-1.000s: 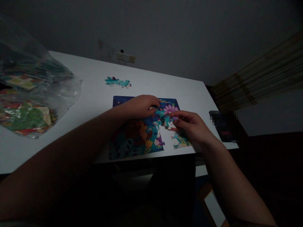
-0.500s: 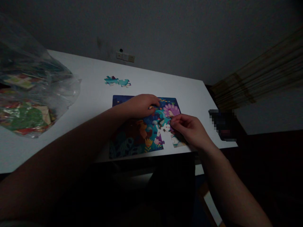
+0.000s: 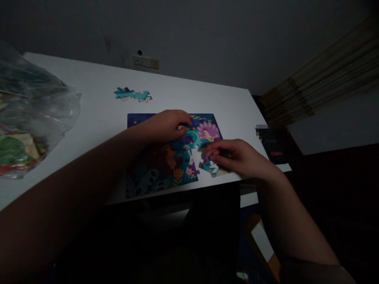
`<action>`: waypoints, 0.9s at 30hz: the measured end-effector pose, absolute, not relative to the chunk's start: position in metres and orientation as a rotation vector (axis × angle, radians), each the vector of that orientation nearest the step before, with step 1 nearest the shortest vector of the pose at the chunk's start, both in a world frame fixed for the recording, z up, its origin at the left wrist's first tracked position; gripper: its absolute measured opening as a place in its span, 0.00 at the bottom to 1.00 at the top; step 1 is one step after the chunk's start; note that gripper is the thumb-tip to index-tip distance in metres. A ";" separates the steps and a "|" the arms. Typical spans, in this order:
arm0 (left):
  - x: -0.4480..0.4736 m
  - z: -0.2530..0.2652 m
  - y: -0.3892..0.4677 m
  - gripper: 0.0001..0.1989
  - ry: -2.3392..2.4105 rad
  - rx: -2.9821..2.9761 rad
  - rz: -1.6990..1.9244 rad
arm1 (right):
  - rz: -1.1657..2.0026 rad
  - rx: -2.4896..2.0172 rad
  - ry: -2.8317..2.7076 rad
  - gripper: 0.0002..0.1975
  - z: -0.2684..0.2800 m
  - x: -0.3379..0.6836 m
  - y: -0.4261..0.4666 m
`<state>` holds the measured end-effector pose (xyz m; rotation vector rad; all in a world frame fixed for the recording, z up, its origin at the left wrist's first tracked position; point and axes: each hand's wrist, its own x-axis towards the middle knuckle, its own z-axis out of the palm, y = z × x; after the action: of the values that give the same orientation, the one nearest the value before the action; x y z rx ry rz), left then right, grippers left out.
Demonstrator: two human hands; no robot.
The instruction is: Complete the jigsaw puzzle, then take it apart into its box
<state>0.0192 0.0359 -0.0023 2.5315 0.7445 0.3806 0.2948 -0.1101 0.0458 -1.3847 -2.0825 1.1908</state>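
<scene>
A colourful jigsaw puzzle (image 3: 154, 173) with animals and plants lies on the white table, with a gap in its right part beside a white rabbit. My left hand (image 3: 170, 124) rests open over its upper middle, thumb apart from the fingers. At the gap's right side, my right hand (image 3: 233, 156) pinches a puzzle piece (image 3: 209, 159) with purple and teal on it between thumb and fingertips. The lower right corner of the puzzle (image 3: 219, 172) shows partly beneath this hand. Whether the held piece touches its neighbours I cannot tell.
Two loose teal puzzle pieces (image 3: 133, 94) lie farther back on the white table (image 3: 189, 90). A clear plastic bag (image 3: 44, 118) with colourful contents stands at the left. Near the right edge is a dark, partly blurred object (image 3: 274, 148). Wall sockets (image 3: 146, 61) and a curtain (image 3: 293, 94) are behind.
My right hand has taken the teal and purple piece away from the rabbit, towards the lower right, leaving a wider gap. My left hand stays on the puzzle. The view has shifted slightly.
</scene>
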 end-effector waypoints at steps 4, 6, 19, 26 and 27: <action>0.019 -0.001 0.035 0.25 0.758 2.525 0.368 | 1.168 -1.344 -2.169 0.11 0.044 0.289 -0.110; 0.019 -0.001 0.036 0.25 0.764 2.528 0.373 | 1.168 -1.304 -2.209 0.11 0.042 0.285 -0.109; 0.020 -0.002 0.035 0.24 0.744 2.520 0.382 | 0.738 -1.188 -2.396 0.11 0.043 0.278 -0.126; 0.019 -0.003 0.035 0.24 0.723 2.518 0.400 | 0.677 -1.211 -2.294 0.17 0.020 0.283 -0.166; 0.019 -0.003 0.035 0.24 0.724 2.518 0.404 | 0.638 -1.217 -2.280 0.15 0.016 0.282 -0.169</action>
<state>0.0194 0.0353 -0.0034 2.5184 0.7242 0.4038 0.2819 -0.1686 0.0164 -1.2170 -2.2799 0.6379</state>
